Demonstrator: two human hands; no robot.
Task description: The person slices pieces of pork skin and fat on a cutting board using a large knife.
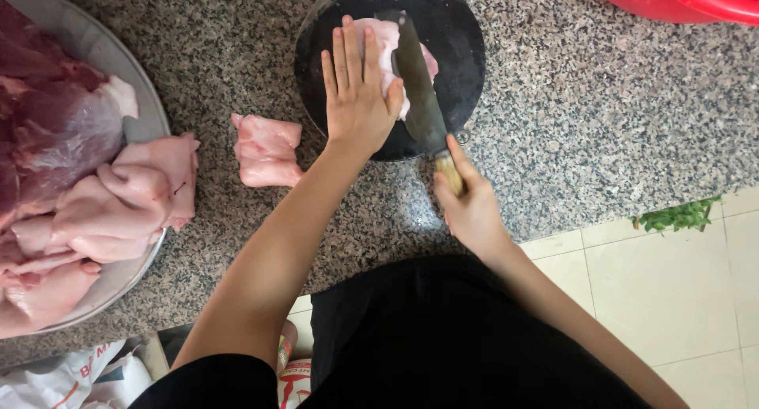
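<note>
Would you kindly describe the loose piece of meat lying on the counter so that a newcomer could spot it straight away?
Start at the speckled granite counter and find the round black cutting board near its top edge. Just left of the board, between it and the big metal tray heaped with meat, lies a small pale pink piece of meat. Unlike the other pieces, it sits alone on bare stone, untouched by either hand.
</note>
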